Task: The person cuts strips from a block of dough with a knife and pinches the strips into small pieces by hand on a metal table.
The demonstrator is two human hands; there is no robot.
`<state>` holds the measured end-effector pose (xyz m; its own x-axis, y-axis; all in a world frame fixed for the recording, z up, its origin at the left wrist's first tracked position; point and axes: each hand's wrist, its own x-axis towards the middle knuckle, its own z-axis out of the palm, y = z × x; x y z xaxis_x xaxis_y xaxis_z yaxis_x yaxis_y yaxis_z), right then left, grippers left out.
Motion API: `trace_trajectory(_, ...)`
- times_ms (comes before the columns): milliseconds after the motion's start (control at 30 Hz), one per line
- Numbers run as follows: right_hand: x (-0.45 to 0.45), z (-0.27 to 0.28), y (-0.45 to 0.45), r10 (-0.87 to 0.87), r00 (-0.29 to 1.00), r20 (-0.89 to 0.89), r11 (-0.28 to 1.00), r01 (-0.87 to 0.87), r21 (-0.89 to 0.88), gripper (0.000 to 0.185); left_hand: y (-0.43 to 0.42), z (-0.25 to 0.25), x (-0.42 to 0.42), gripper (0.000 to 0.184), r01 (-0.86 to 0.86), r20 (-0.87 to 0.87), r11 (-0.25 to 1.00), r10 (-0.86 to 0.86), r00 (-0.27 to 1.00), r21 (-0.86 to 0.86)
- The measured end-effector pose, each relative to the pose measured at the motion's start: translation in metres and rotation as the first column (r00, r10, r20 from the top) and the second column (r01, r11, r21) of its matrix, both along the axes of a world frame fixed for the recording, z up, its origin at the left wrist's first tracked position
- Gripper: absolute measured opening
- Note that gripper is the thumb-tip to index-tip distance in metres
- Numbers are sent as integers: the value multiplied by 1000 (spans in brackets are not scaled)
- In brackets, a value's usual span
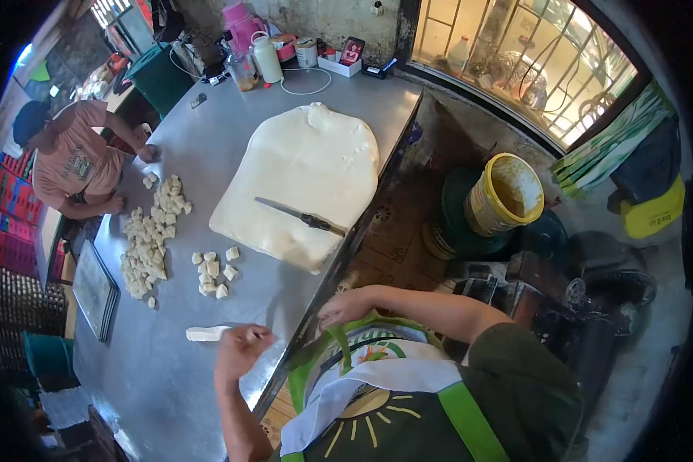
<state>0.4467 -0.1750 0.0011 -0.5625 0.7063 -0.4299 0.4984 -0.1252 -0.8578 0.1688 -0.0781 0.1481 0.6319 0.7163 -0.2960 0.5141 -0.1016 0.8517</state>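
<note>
My left hand [242, 348] is over the metal table, its fingers curled together in a pinch; anything inside is too small or hidden to name. A short strip of dough [206, 333] lies right beside it. My right hand [345, 306] is at the table's near edge, fingers closed at the top of my green apron [340, 350]. Beyond the hands spreads a large slab of dough [300, 169], with a knife [300, 215] lying on it. Small cut dough pieces [212, 274] form one little group, and a larger pile of dough pieces [144, 250] sits farther left.
Across the metal table [162, 369] stands another person [77, 158], hands at its far edge. Stacked trays [96, 289] rest on the left side. Bottles, a pink jug [242, 27] and cans line the back. A yellow-rimmed bucket [504, 194] stands right, near machinery [531, 285].
</note>
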Motion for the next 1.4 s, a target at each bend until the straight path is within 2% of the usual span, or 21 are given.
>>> trace_trajectory(67, -5, 30, 6, 217, 972, -86, 974, -211, 78, 59, -14, -22, 9, 26, 447, -411, 890, -375, 831, 92)
trace_trajectory(133, -8, 10, -1, 246, 961, -124, 967, -236, 92, 55, -34, -83, 5, 36, 663, -458, 736, -641, 616, -136)
trace_trajectory(233, -6, -6, -11, 283, 939, -197, 957, -262, 123, 48, -77, -130, -21, 31, 579, -522, 804, -554, 648, -135)
trace_trajectory(300, 17, 8, -30, 122, 980, -160, 967, -153, -203, 53, -96, -127, -36, 32, 177, -234, 902, -284, 930, -393)
trace_trajectory(333, 28, -25, -38, 123, 983, -138, 931, -163, -328, 54, -102, -126, -39, 33, -5, -121, 837, -73, 990, -548)
trace_trajectory(367, 40, -51, -47, 130, 985, -114, 878, -168, -449, 55, -99, -138, -41, 33, -8, -117, 836, -68, 991, -549)
trace_trajectory(433, 69, -87, -77, 15, 998, 67, 625, 43, -779, 55, -80, -182, -53, 32, 190, -248, 926, -278, 928, -325)
trace_trajectory(500, 100, -173, -95, 261, 935, 242, 803, -71, -592, 57, -60, -184, -62, 32, 298, -335, 931, -355, 873, -209)
trace_trajectory(567, 99, -136, -87, 217, 926, 309, 861, -32, -508, 57, -34, -149, -53, 24, 240, -431, 960, -158, 889, 145)
trace_trajectory(633, 103, -89, -71, 104, 895, 434, 948, 42, -315, 58, -11, -108, -42, 15, -122, -106, 992, 123, 987, 21)
trace_trajectory(700, 103, -93, -54, 2, 884, 467, 980, 91, -177, 58, 22, -93, -46, 24, -252, 85, 966, 256, 963, -51)
trace_trajectory(767, 97, -87, -34, -106, 869, 483, 990, 137, -30, 58, 49, -53, -43, 34, -240, 258, 969, 246, 934, -55)
trace_trajectory(833, 81, -44, -15, -181, 884, 430, 983, 143, 119, 54, 68, 0, -35, 38, -183, 298, 968, 126, 946, 171)
trace_trajectory(900, 64, 5, 1, -217, 890, 402, 970, 149, 194, 53, 81, 39, -32, 39, -196, 376, 968, 125, 918, 157)
trace_trajectory(1033, 27, 131, 16, -370, 915, -162, 920, 384, 71, 48, 99, 48, -26, 39, -155, 417, 964, 52, 908, 218)
trace_trajectory(1100, 14, 226, 2, -348, 873, -341, 898, 415, 146, 46, 106, 36, -21, 38, -112, 392, 961, 4, 920, 254)
trace_trajectory(1133, 13, 263, -7, -279, 820, -500, 879, 427, 211, 62, 110, 19, -19, 36, -73, 364, 971, -16, 931, 229)
trace_trajectory(1167, 7, 295, -9, -67, 812, -580, 778, 406, 479, 87, 111, 5, -19, 34, -33, 332, 979, -36, 943, 200)
trace_trajectory(1200, 1, 323, -12, 16, 841, -541, 720, 366, 590, 106, 112, -2, -17, 34, -24, 318, 981, -40, 947, 193)
trace_trajectory(1233, -26, 345, -19, -57, 708, -704, 638, 568, 520, 86, 113, -7, -12, 33, 11, 301, 972, -84, 950, 235)
trace_trajectory(1400, -69, 343, -16, -69, 677, -733, 505, 657, 559, 76, 122, -24, 1, 33, 151, 274, 944, -234, 933, 293)
